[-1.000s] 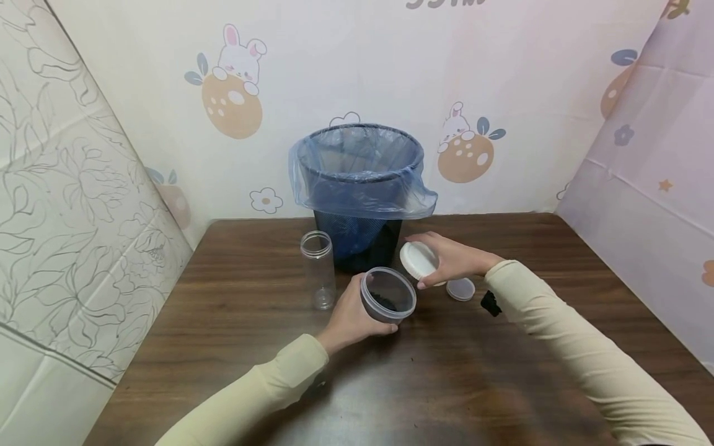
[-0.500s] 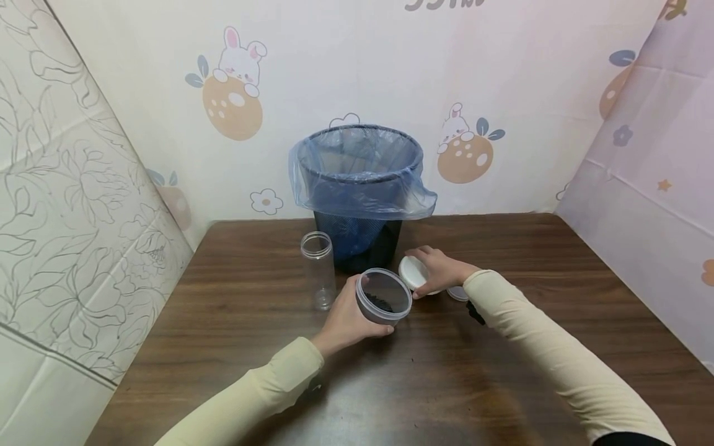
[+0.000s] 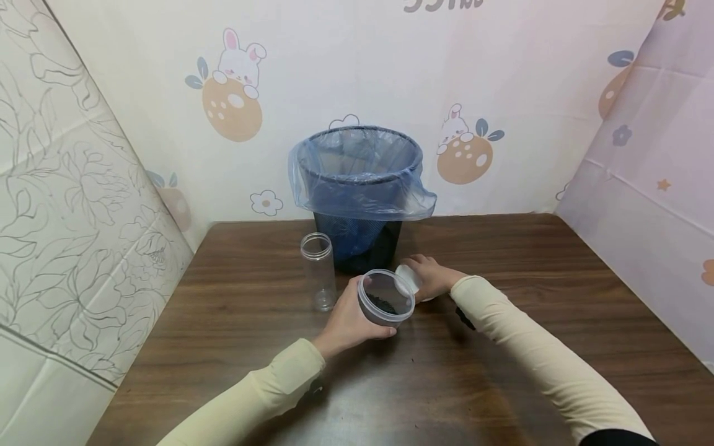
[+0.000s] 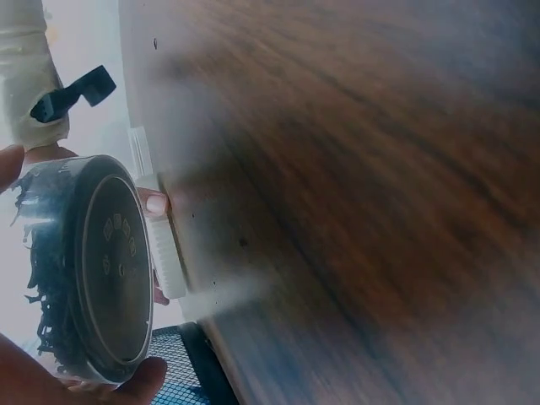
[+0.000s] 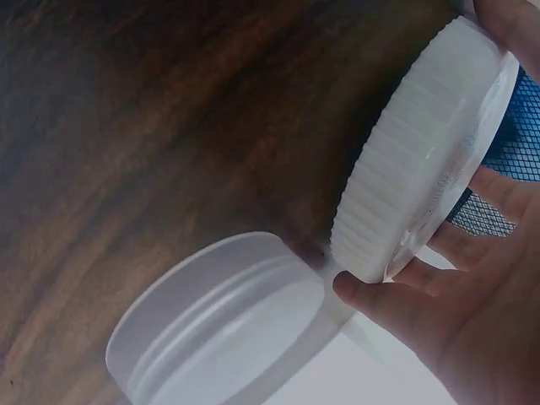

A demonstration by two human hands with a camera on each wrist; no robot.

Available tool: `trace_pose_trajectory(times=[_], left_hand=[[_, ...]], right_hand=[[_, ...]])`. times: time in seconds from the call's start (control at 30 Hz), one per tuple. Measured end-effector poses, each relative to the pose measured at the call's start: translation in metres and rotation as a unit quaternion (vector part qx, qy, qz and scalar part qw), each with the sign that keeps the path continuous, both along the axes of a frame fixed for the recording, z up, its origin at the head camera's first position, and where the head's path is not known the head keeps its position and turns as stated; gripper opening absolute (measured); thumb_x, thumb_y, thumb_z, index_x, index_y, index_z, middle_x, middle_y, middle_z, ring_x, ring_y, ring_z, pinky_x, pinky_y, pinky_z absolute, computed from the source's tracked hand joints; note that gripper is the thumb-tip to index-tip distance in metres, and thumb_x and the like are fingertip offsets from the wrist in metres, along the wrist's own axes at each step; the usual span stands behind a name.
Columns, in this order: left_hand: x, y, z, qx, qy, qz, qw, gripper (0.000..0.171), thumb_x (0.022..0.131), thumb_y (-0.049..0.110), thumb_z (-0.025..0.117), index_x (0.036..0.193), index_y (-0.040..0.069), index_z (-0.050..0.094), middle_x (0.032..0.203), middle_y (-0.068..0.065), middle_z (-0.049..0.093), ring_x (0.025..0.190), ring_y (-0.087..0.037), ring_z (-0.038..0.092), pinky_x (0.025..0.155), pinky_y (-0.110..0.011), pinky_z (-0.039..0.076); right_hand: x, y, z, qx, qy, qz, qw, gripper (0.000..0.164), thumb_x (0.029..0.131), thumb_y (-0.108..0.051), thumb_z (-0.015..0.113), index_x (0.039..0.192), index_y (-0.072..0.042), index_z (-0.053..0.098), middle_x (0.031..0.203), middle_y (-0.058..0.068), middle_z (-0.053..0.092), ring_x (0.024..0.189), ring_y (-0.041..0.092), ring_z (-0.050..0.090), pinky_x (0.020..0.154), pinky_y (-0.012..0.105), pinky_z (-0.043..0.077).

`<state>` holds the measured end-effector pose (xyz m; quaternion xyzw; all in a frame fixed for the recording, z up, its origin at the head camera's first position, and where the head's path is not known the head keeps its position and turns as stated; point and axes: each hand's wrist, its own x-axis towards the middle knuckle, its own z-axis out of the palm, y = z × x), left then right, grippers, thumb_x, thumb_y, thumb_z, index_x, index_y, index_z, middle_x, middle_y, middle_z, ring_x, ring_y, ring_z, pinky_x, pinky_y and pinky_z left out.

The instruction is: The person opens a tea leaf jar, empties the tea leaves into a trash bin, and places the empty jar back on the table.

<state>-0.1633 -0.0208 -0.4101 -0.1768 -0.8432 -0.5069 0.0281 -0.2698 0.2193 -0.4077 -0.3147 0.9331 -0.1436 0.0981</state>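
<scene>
My left hand (image 3: pixel 348 322) grips a clear, wide-mouthed plastic jar (image 3: pixel 393 317) from its left side, thumb low at the front. The jar is tilted, its open mouth facing up. Dark, thin shreds (image 3: pixel 382 304) lie in its lower part; in the left wrist view they show through the wall above the round base (image 4: pixel 118 266). Just right of the rim, my right hand (image 3: pixel 436 277) holds a white screw lid (image 5: pixel 413 152) with a ribbed edge, fingers and thumb around it. In the right wrist view the lid stands on edge near the jar's threaded mouth (image 5: pixel 221 316).
Behind the hands stands a dark mesh wastebasket (image 3: pixel 357 238) lined with a translucent blue bag (image 3: pixel 362 201). A tall, clear, uncapped plastic bottle (image 3: pixel 318 272) stands left of the jar. Small dark specks dot the wooden table (image 3: pixel 223 347). A patterned cloth wall (image 3: pixel 357 74) rises behind.
My right hand has moved left and down with the white lid, closer to the jar's rim, and now hides the small clear lid on the table. My left hand and jar have barely shifted.
</scene>
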Motion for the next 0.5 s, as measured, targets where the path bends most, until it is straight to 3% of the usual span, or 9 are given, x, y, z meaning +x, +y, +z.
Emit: trace_pose_trajectory(times=[0.5], left_hand=[[0.0005,-0.0013,-0.0028,0.0,0.001,0.008,1.0,0.101,0.054,0.025,0.093,0.137,0.004,0.038,0.13,-0.012,0.05,0.117,-0.03,0.049,0.098,-0.043,0.039]], right_hand=[[0.0011,0.0004,-0.0021,0.003,-0.007,-0.014,1.0,0.096,0.069,-0.037,0.083,0.14,0.006,0.035,0.14,0.037,0.029,0.125,0.056,0.03,0.097,0.063,0.031]])
